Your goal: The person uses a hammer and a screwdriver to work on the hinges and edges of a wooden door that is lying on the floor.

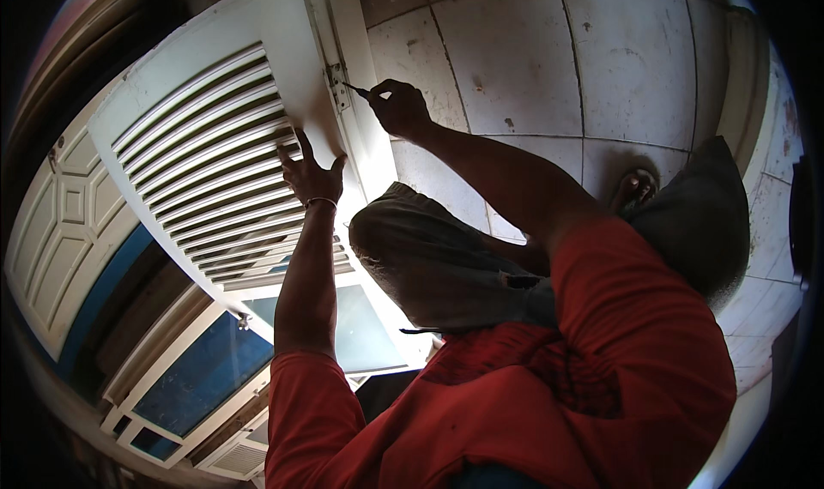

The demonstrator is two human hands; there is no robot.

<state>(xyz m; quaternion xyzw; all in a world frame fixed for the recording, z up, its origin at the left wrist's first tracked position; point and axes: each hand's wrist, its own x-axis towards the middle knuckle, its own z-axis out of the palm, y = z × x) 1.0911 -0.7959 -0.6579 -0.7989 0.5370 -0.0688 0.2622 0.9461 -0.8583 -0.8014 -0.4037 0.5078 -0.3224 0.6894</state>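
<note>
Here, fingers point(393, 83) by panel-edge point(348, 33); floor point(515, 69) beyond

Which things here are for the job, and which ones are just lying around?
Part of the job:
thin dark tool, in the right hand
hinge-like metal plate, at its tip
white slatted panel, under the left hand

Seemingly just around:
pale panelled door
blue-paned frame
</note>
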